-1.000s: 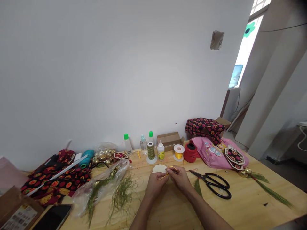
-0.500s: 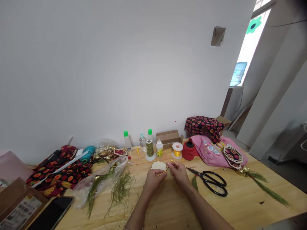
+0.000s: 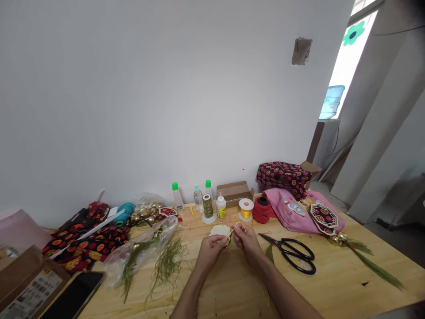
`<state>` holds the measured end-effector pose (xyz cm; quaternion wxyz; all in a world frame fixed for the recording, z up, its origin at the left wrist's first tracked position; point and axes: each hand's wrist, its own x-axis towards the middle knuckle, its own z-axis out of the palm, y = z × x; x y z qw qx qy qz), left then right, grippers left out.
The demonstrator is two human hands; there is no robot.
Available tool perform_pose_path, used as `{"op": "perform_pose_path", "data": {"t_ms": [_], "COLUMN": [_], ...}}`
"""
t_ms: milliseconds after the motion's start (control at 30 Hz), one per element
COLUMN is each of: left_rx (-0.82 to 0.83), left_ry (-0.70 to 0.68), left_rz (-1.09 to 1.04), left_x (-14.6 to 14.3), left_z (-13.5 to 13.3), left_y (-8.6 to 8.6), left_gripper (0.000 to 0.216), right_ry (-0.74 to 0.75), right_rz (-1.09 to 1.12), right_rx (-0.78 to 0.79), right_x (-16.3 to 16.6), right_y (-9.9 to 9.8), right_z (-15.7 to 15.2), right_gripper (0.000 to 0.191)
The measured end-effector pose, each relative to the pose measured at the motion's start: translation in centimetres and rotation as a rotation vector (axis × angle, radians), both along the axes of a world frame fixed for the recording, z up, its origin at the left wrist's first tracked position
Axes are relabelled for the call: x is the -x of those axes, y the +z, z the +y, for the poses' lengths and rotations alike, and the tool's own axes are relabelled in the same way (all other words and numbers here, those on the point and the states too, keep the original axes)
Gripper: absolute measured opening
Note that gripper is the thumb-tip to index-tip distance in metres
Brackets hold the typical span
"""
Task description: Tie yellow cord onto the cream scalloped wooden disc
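Between my fingertips runs a thin yellow cord (image 3: 229,239), bunched or looped near the left fingers. My left hand (image 3: 213,249) pinches it, and my right hand (image 3: 246,242) grips another stretch, with a loop rising over its fingers. Just beyond my hands a pale scalloped piece (image 3: 219,230) lies on the table, partly covered by them. Black-handled scissors (image 3: 295,253) rest to the right, blades toward my right hand. Behind stand a spool of yellow cord (image 3: 246,210), a red thread cone (image 3: 262,210), a glue bottle (image 3: 221,207) and an olive thread spool (image 3: 207,207).
Loose green threads (image 3: 169,262) and a plastic bag (image 3: 141,248) lie on the left, near a phone (image 3: 73,296) and patterned fabric (image 3: 89,239). Pink cloth (image 3: 292,212) carries an octagonal ornament (image 3: 322,216) with a green tassel. An open cardboard box (image 3: 234,193) sits by the wall.
The yellow cord, earlier stretched across the left fingers, now hangs bunched below the left fingertips. My hands have shifted slightly, and the right one still holds a loop.
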<state>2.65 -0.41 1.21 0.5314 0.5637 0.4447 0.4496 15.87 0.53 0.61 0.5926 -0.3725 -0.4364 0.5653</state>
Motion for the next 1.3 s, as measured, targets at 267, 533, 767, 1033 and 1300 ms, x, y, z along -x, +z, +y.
{"op": "perform_pose_path", "data": {"t_ms": [267, 533, 767, 1033, 1300], "left_rx": [-0.004, 0.003, -0.060, -0.132, -0.010], "left_ry": [-0.002, 0.023, -0.037, -0.056, -0.078], "left_rz": [0.032, -0.002, 0.060, 0.164, 0.115], "left_x": [-0.3, -0.4, -0.3, -0.9, -0.4], "left_z": [-0.2, -0.1, -0.1, -0.5, -0.1], "left_y": [0.0, 0.2, 0.2, 1.0, 0.1], "left_gripper": [0.028, 0.026, 0.027, 0.026, 0.029], "right_ry": [0.025, 0.022, 0.033, -0.001, -0.025], "right_rz": [0.034, 0.016, -0.026, -0.011, 0.075], "right_rx": [-0.011, 0.006, 0.009, -0.036, 0.009], "right_x": [0.0, -0.1, -0.1, 0.1, -0.1], "right_y": [-0.2, -0.2, 0.0, 0.0, -0.3], "right_z": [0.1, 0.0, 0.0, -0.2, 0.1], "right_gripper": [0.029, 0.028, 0.028, 0.027, 0.027]}}
